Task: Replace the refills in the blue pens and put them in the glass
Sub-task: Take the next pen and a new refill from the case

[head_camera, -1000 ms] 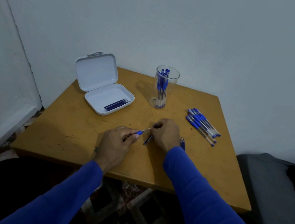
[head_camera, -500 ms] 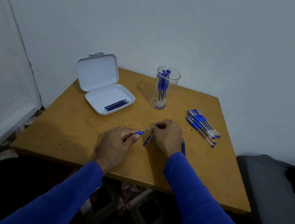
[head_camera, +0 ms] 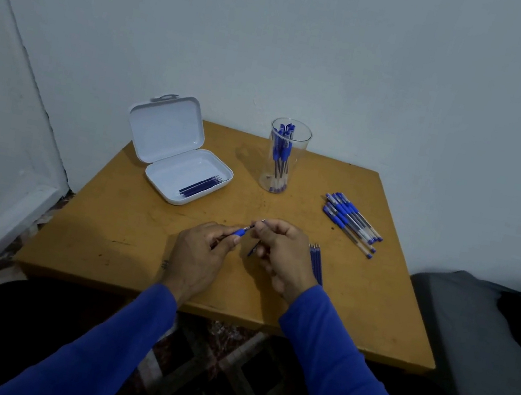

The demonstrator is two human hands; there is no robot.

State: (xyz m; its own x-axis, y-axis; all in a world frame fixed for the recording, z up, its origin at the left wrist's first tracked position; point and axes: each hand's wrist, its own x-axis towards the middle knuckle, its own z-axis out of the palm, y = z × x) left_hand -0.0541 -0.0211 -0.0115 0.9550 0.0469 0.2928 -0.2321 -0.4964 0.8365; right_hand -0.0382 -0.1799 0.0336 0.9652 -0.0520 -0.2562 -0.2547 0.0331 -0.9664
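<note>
My left hand (head_camera: 198, 256) grips a blue pen (head_camera: 240, 231) by its blue grip section, tip pointing right and away. My right hand (head_camera: 280, 253) pinches the thin metal tip end (head_camera: 257, 225) of that pen, and a dark blue piece (head_camera: 253, 250) pokes out under its fingers. A clear glass (head_camera: 285, 158) at the table's back centre holds several blue pens upright. Several more blue pens (head_camera: 352, 222) lie in a pile at the right. Loose refills (head_camera: 316, 263) lie just right of my right hand.
An open white box (head_camera: 188, 163) at the back left holds several dark blue refills (head_camera: 202, 185). The small wooden table (head_camera: 128, 229) stands against a white wall. A grey seat (head_camera: 484, 341) is at the right, a white door frame at the left.
Both hands stay at the table's centre on the same pen. My right hand has shifted a little, its fingers working at the pen's tip.
</note>
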